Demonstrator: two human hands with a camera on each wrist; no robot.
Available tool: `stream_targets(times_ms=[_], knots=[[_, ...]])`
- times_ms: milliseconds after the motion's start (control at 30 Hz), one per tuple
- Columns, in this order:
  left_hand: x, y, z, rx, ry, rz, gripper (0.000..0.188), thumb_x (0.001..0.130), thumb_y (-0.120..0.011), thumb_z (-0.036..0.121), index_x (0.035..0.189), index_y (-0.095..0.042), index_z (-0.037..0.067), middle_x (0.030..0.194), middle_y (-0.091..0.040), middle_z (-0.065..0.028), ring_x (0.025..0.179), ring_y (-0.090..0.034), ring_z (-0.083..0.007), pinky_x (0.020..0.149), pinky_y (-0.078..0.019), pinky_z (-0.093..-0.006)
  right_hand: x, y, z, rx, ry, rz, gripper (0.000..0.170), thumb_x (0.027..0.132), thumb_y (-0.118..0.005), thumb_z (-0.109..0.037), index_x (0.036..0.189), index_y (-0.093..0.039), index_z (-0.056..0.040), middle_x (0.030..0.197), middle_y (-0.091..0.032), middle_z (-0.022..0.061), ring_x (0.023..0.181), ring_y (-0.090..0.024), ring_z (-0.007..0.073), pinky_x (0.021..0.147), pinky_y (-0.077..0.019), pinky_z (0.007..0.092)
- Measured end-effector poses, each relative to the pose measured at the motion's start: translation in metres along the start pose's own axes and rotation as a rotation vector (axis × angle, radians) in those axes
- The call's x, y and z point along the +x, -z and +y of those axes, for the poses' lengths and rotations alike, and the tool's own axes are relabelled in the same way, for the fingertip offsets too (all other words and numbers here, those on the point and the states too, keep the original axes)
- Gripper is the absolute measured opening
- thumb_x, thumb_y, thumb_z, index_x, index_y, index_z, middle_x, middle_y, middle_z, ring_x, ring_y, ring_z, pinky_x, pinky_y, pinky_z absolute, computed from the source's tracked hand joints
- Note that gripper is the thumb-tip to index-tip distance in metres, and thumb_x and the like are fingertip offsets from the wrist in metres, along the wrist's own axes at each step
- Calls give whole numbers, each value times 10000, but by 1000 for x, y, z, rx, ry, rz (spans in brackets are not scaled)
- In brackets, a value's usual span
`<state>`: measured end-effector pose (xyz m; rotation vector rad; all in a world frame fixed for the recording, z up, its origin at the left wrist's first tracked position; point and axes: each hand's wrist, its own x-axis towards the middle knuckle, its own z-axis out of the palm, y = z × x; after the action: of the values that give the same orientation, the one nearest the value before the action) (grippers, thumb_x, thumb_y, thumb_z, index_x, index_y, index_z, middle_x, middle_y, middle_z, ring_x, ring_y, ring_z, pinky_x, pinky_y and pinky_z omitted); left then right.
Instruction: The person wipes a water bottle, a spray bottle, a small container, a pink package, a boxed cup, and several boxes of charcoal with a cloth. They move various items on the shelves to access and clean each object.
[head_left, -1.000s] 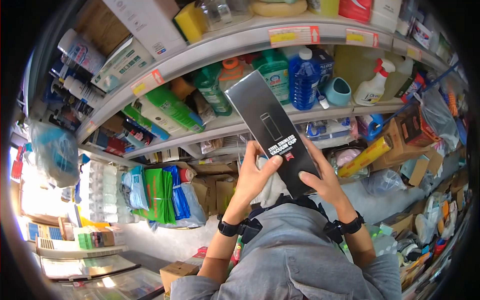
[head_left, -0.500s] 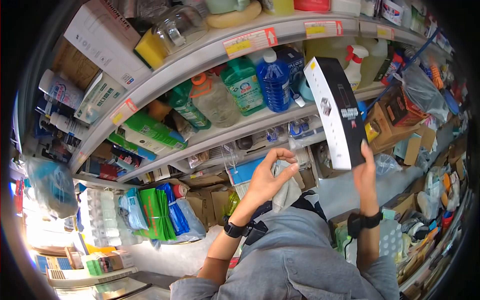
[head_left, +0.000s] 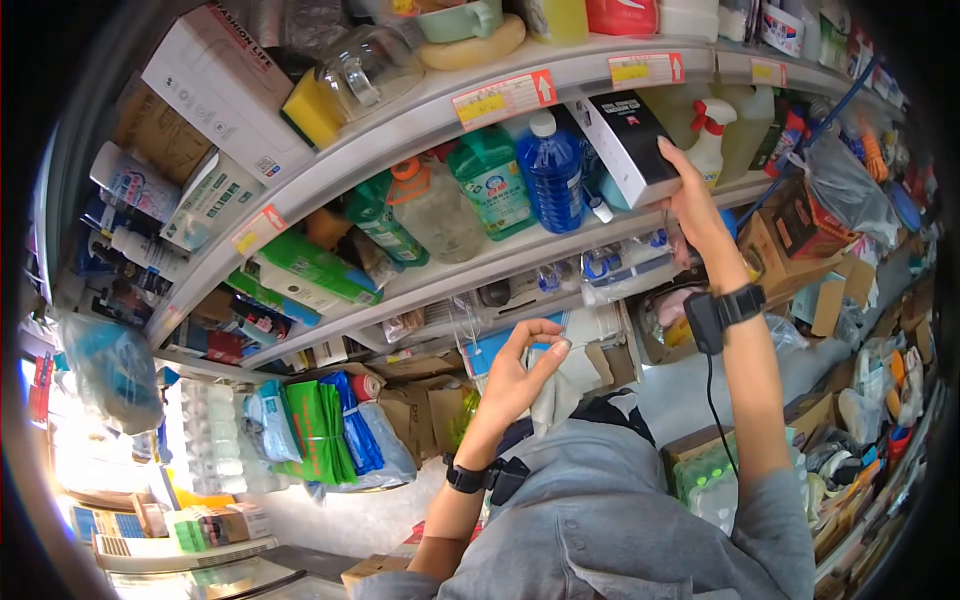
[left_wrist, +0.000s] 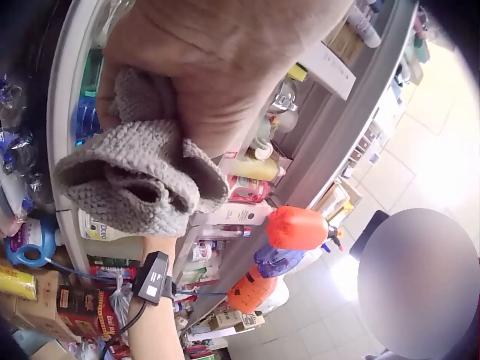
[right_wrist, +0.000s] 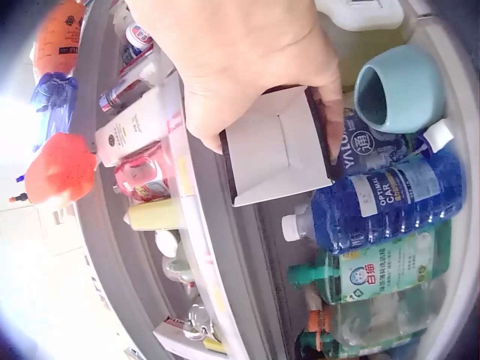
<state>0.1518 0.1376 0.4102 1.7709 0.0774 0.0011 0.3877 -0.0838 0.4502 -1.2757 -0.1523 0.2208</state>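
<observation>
My right hand (head_left: 695, 205) grips the near end of a black and white vacuum cup box (head_left: 628, 148). The far end of this box reaches into the middle shelf, between a blue bottle (head_left: 550, 172) and a white spray bottle with a red trigger (head_left: 709, 140). In the right wrist view, the white end flap of the box faces the camera, thumb and fingers on opposite sides. Lower down, in front of my body, my left hand (head_left: 512, 385) holds a bunched grey knitted cloth (left_wrist: 139, 180), which hangs below the curled fingers.
Green detergent bottles (head_left: 492, 185) and a clear bottle with an orange cap (head_left: 437, 215) stand left of the blue bottle. A light blue cup (right_wrist: 401, 88) sits beside it. Above runs the upper shelf edge with price tags (head_left: 645, 69). Cardboard boxes (head_left: 775, 245) are stacked at right.
The left hand has let go of the box and moved down with the cloth. My right hand has carried the box up and right, then forward into the shelf.
</observation>
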Motion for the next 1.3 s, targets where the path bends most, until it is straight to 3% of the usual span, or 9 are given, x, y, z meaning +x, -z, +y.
stream_targets(times_ms=[267,367,633,733,800,900,1033,1100,1300], knots=[[-4,9,-2,-28,51,64,310,928,-623,222,1154,-564,19,1010,-659,-75,1029,-562,-140,943,-412,-309,63,-17,8,-67,1,-6,645,843,-609,-567,1250,-555,-69,1107,-621,98,949,-629,212,746,-544,350],[-3,13,-5,-44,63,75,307,932,-620,225,1155,-566,21,1012,-660,-78,1025,-565,-141,946,-408,-310,78,-23,12,-79,20,16,615,883,-574,-549,1282,-539,-81,1115,-637,76,965,-641,179,781,-542,340],[-2,8,-3,-120,84,41,317,948,-608,250,1157,-568,15,1005,-657,-84,1007,-579,-145,953,-404,-315,66,-12,11,-207,-27,-28,697,858,-584,-578,1337,-507,-79,1159,-611,98,964,-625,205,776,-536,353],[-2,8,-5,-114,64,39,319,949,-608,254,1158,-568,15,1004,-658,-86,1006,-582,-147,954,-404,-314,68,-10,11,-263,-16,49,683,892,-566,-536,1357,-500,-39,1242,-596,112,1088,-583,217,911,-472,342],[-4,9,-8,-118,53,49,319,949,-608,254,1158,-569,15,1002,-659,-86,1008,-582,-147,955,-402,-314,77,-5,16,-459,253,27,657,925,-547,-487,1365,-497,-1,1333,-558,120,1219,-502,219,1030,-356,304],[-5,11,-12,-128,39,67,317,939,-620,246,1153,-569,17,995,-668,-87,1005,-589,-144,955,-403,-305,72,-6,10,-448,192,54,640,939,-540,-461,1361,-500,17,1382,-528,124,1276,-451,211,1072,-278,270],[-6,11,-13,-126,40,76,320,931,-632,244,1147,-569,17,986,-680,-85,999,-596,-137,956,-406,-296,84,10,27,-414,248,55,643,938,-539,-465,1361,-501,18,1385,-527,116,1267,-458,210,1063,-291,271],[-5,10,-13,-125,53,81,320,932,-630,248,1146,-570,18,985,-683,-83,998,-596,-134,959,-404,-296,89,18,34,-335,161,49,683,887,-610,-519,1389,-483,-74,1347,-525,41,1198,-481,164,1016,-349,319],[-4,8,-14,-109,73,82,318,935,-624,253,1143,-576,18,982,-691,-76,991,-599,-129,965,-402,-297,84,26,35,-277,6,84,708,881,-585,-577,1402,-474,-111,1290,-551,30,1106,-511,148,945,-387,309]])
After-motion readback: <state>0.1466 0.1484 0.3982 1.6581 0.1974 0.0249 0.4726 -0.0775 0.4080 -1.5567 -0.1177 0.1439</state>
